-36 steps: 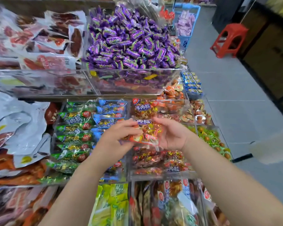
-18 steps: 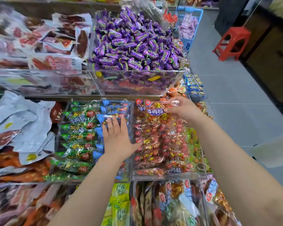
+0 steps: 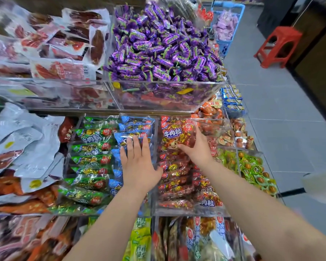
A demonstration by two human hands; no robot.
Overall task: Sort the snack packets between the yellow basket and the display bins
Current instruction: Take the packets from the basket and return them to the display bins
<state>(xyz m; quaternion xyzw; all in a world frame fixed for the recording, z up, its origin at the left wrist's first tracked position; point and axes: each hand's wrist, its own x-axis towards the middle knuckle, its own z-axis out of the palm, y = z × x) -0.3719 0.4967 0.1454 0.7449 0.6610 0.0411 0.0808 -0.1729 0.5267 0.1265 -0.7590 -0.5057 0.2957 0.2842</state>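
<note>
My left hand (image 3: 137,162) lies flat, fingers straight, on the row of blue snack packets (image 3: 135,127) in a clear display bin. To the right, my right hand (image 3: 196,146) rests with fingers spread against an upright red beef-cube packet (image 3: 174,135) at the back of the neighbouring clear bin (image 3: 192,211), which is full of the same red packets. Neither hand holds anything. Green packets (image 3: 91,160) fill the left half of the bin under my left hand. No yellow basket is in view.
Above sits a bin heaped with purple candies (image 3: 164,48), with meat packets (image 3: 64,66) beside it. Green egg packets (image 3: 252,166) lie to the right, more snack bags below. A blue basket (image 3: 241,8) and a red stool (image 3: 279,46) stand on the grey floor.
A second ago both hands held a red packet above the bin. It now stands at the back of the red bin, released. My left hand has dropped flat onto the blue packets.
</note>
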